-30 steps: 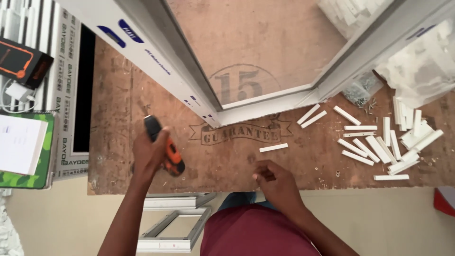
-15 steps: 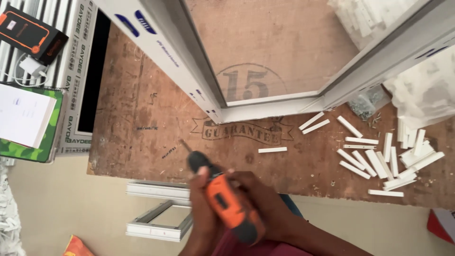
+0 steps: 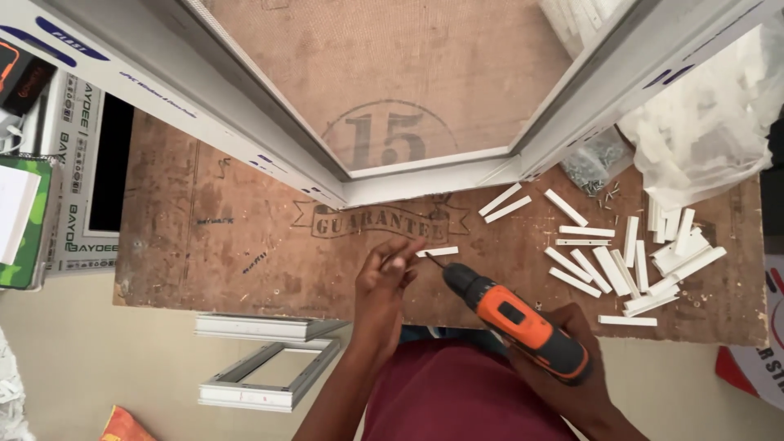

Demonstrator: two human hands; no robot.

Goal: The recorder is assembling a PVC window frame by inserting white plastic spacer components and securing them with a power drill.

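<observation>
White frame corner [image 3: 384, 184] sits on the plywood bench [image 3: 245, 245], its mitred joint pointing toward the person; everything below is placed against that joint. Far left of it, a green-edged pad [image 3: 24, 220] at the bench's side. Below-left of it, off the bench edge, a small white frame offcut [image 3: 269, 376] on the floor. Just below the joint, left hand [image 3: 384, 282], fingers loosely spread, pinching something small at the fingertips (too small to tell what). Just right of that hand, orange and black cordless drill [image 3: 514, 318], bit aimed up-left toward the joint, gripped by the right hand [image 3: 572, 367]. Right of the joint, scattered short white strips [image 3: 604, 261]; beyond them a bag of screws [image 3: 600, 159].
</observation>
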